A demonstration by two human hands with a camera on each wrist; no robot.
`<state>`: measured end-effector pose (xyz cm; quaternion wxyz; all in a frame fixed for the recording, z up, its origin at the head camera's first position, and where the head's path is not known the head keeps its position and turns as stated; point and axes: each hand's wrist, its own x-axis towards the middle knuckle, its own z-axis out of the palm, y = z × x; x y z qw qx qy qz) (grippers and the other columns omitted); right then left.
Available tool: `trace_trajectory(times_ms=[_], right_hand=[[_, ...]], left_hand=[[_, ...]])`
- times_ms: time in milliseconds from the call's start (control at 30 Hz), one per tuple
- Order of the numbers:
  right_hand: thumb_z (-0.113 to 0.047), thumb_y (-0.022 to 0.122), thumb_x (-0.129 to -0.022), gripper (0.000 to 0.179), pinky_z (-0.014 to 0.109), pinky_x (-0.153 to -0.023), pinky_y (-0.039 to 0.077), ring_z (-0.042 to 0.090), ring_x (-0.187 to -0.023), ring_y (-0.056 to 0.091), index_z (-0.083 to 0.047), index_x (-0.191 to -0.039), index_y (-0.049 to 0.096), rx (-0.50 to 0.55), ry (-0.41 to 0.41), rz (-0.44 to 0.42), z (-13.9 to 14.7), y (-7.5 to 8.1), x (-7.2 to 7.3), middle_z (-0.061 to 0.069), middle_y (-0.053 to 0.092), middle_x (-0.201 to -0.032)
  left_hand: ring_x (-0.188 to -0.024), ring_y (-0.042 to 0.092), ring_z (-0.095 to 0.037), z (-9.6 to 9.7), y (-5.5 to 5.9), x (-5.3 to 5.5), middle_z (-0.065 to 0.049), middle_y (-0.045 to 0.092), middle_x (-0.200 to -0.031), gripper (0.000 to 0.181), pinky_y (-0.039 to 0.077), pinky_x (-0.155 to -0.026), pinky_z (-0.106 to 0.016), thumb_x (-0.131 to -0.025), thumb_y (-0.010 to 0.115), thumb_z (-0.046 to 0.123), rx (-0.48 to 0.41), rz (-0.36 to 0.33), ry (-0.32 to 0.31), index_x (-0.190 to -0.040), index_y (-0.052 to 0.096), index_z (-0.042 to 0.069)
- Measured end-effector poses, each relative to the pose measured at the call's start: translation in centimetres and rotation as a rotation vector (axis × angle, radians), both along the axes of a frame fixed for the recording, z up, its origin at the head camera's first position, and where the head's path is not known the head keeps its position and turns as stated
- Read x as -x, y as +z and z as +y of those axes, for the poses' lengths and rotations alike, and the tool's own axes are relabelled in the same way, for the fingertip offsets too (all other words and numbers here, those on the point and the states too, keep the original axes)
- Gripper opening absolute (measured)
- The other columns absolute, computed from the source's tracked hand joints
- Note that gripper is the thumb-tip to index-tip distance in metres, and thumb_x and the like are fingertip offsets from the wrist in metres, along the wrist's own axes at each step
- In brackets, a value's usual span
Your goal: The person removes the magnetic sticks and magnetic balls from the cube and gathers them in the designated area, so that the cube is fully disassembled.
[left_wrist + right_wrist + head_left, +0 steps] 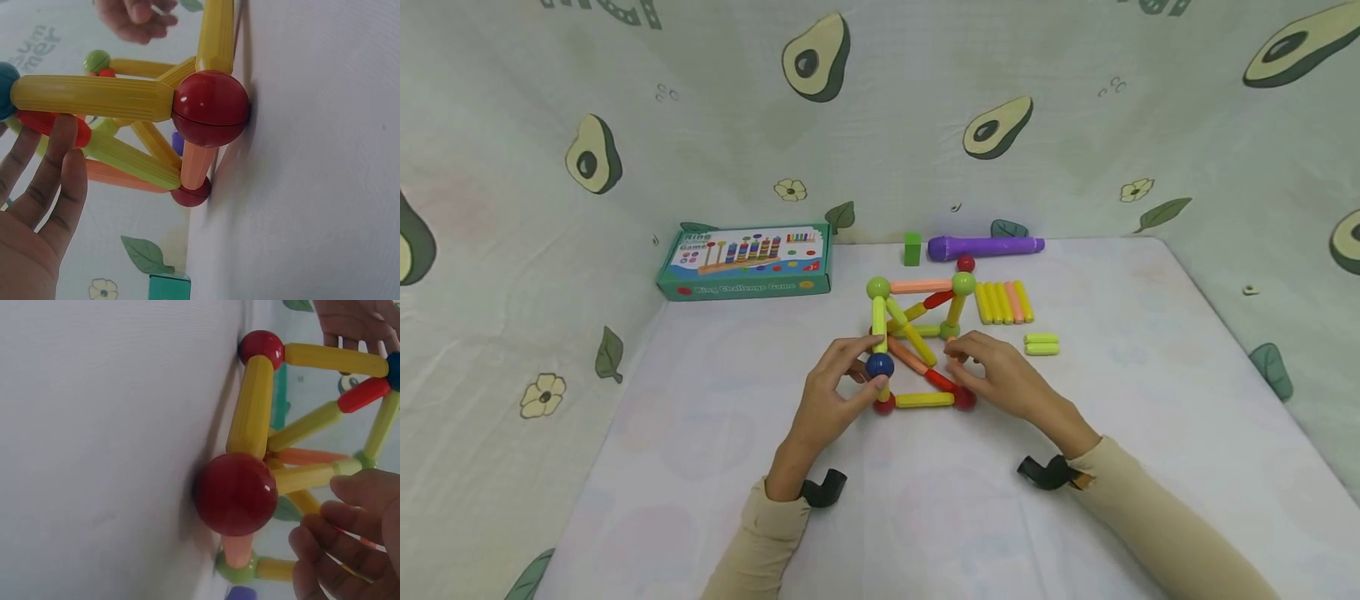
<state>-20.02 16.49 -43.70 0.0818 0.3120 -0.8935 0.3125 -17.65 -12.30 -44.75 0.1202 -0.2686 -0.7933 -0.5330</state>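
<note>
A box-like frame of magnetic rods and balls stands on the table. My left hand (835, 383) grips its near left upper corner, thumb on the blue ball (880, 365) and a fingertip on the light green rod (879, 321). Below that ball, a short yellow rod (94, 98) runs down to a red ball (210, 109). My right hand (1003, 375) hovers beside the frame's right side, fingers loosely bent with nothing between them. It is nearest the front right red ball (235, 494). A yellow rod (925, 401) joins the two front red balls. Two green balls top the far corners.
Several yellow and pink rods (1003, 302) lie right of the frame, near two short green rods (1042, 344). Behind are a purple microphone-shaped toy (985, 247), a green block (912, 249) and a loose red ball (966, 263). A game box (745, 262) sits back left.
</note>
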Motion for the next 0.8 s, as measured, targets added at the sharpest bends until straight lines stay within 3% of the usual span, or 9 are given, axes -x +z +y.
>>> trace_trajectory(times_ms=[233,367,633,800], right_hand=[[-0.019,0.069,-0.096,0.034,0.046,-0.096,0.051,0.024,-0.108,0.063,-0.005,-0.127,0.064,0.085,-0.063,-0.113,-2.6,-0.2,2.1,0.009,0.067,-0.119],[-0.014,0.070,-0.095,0.038,0.044,-0.093,0.054,0.024,-0.106,0.066,-0.005,-0.131,0.062,0.048,-0.066,-0.173,-3.5,-0.5,2.9,0.009,0.069,-0.119],[-0.009,0.074,-0.091,0.057,0.039,-0.082,0.058,0.019,-0.094,0.066,-0.014,-0.144,0.053,0.076,-0.013,-0.116,-3.6,-0.9,2.9,0.006,0.068,-0.108],[-0.010,0.072,-0.092,0.054,0.039,-0.083,0.057,0.019,-0.096,0.062,-0.016,-0.142,0.054,0.081,0.021,-0.108,-3.6,-0.9,2.8,0.004,0.063,-0.113]], left_hand=[[-0.091,0.060,-0.013,0.0,-0.1,0.0,0.004,0.054,-0.127,0.052,0.056,-0.081,-0.041,-0.093,0.073,0.020,-0.003,-0.003,-0.007,-0.142,0.055,0.026],[-0.090,0.060,-0.013,0.1,-0.2,0.0,0.003,0.055,-0.126,0.051,0.056,-0.081,-0.040,-0.093,0.073,0.021,-0.006,0.003,-0.010,-0.142,0.056,0.025],[-0.092,0.060,-0.014,0.2,-0.1,0.1,0.002,0.055,-0.127,0.053,0.056,-0.081,-0.042,-0.092,0.075,0.020,0.004,-0.003,0.001,-0.141,0.056,0.023],[-0.092,0.060,-0.017,0.0,-0.3,0.1,-0.003,0.055,-0.126,0.054,0.056,-0.080,-0.046,-0.090,0.077,0.015,-0.006,-0.004,0.007,-0.140,0.057,0.017]])
